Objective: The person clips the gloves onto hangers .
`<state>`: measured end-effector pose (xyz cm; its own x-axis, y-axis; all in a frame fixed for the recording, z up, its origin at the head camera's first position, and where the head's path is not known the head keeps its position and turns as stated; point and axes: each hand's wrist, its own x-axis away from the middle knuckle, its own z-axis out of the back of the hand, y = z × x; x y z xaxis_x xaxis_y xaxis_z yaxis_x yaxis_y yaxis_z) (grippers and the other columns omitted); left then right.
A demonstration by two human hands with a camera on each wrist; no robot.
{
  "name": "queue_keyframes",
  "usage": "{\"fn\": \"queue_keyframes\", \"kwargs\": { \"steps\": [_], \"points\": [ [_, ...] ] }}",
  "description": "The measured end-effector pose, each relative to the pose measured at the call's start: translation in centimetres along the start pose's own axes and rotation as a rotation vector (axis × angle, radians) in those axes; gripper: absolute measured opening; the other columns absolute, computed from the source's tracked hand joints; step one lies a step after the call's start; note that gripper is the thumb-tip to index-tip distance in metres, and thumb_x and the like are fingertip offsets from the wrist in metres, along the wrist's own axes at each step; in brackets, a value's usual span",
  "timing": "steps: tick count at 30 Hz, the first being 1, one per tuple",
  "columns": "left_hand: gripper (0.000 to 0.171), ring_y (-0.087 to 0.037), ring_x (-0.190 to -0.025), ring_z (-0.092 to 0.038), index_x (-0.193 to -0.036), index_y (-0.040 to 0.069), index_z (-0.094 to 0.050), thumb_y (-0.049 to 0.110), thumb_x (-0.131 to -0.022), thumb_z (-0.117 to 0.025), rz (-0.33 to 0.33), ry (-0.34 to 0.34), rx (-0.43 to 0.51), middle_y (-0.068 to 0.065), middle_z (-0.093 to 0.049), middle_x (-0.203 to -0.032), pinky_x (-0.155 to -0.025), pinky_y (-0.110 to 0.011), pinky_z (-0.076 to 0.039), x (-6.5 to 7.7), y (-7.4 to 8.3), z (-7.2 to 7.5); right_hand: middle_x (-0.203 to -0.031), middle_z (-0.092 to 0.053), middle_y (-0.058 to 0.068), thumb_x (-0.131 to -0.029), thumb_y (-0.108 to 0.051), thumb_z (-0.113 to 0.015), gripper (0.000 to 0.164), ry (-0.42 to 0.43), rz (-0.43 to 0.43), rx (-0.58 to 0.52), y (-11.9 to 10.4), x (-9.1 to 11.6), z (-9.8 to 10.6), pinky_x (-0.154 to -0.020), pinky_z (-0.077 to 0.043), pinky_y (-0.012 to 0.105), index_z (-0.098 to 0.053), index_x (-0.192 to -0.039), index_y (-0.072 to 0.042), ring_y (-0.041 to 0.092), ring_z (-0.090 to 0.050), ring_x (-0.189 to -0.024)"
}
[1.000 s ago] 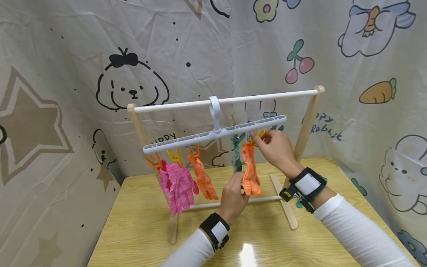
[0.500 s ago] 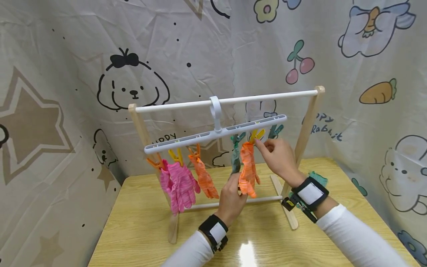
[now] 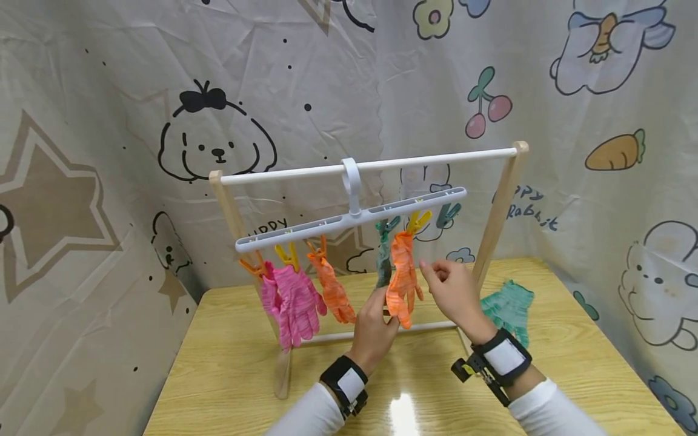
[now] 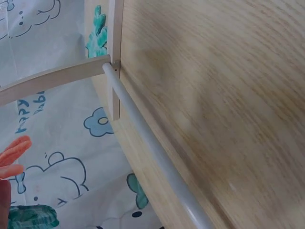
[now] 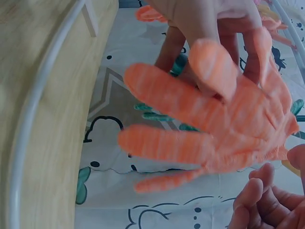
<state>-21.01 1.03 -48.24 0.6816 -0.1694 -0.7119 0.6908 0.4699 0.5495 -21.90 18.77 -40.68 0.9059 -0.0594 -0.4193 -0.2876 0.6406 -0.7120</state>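
Observation:
An orange glove hangs fingers down from a yellow clothespin on the grey-white hanger. My left hand holds this glove low down, its fingers partly hidden behind it; in the right wrist view the left hand reaches in among the glove's fingers. Just right of the glove, my right hand is loosely curled and holds nothing. Behind the orange glove hangs a dark green glove on a green clothespin. Further left hang a second, narrow-looking orange glove and pink gloves.
A wooden rack with a white top bar carries the hanger. Another green clothespin, holding nothing, is near the hanger's right end. A green glove lies on the table at the right. Patterned curtains stand behind.
My right hand has let go of the yellow clothespin and moved down and right. The orange glove and my left hand have shifted slightly left. The green glove on the table is now uncovered.

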Motion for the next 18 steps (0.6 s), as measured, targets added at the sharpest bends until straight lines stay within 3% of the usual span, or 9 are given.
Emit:
{"fn": "queue_keyframes", "kwargs": {
  "steps": [10,18],
  "points": [
    [0.024,-0.014,-0.076,-0.07,-0.111,0.004,-0.064,-0.001,-0.088,-0.071,-0.047,0.015,-0.049,-0.01,-0.071,-0.101,-0.064,-0.021,-0.058,1.0,-0.4,0.0,-0.051,-0.048,-0.004,-0.101,-0.031,-0.062,0.032,-0.037,-0.035,0.01,0.6,1.8,-0.9,-0.045,-0.031,0.024,-0.072,-0.083,-0.007,0.01,-0.04,-0.044],
    [0.022,-0.012,-0.072,-0.07,-0.108,0.006,-0.066,0.0,-0.088,-0.071,-0.039,0.001,-0.065,-0.008,-0.073,-0.1,-0.061,-0.021,-0.057,2.0,-0.5,0.6,-0.054,-0.054,-0.003,-0.101,-0.033,-0.062,0.032,-0.072,-0.08,0.046,1.3,3.4,-1.3,-0.045,-0.034,0.025,-0.075,-0.09,-0.005,0.01,-0.044,-0.046]
  ]
}}
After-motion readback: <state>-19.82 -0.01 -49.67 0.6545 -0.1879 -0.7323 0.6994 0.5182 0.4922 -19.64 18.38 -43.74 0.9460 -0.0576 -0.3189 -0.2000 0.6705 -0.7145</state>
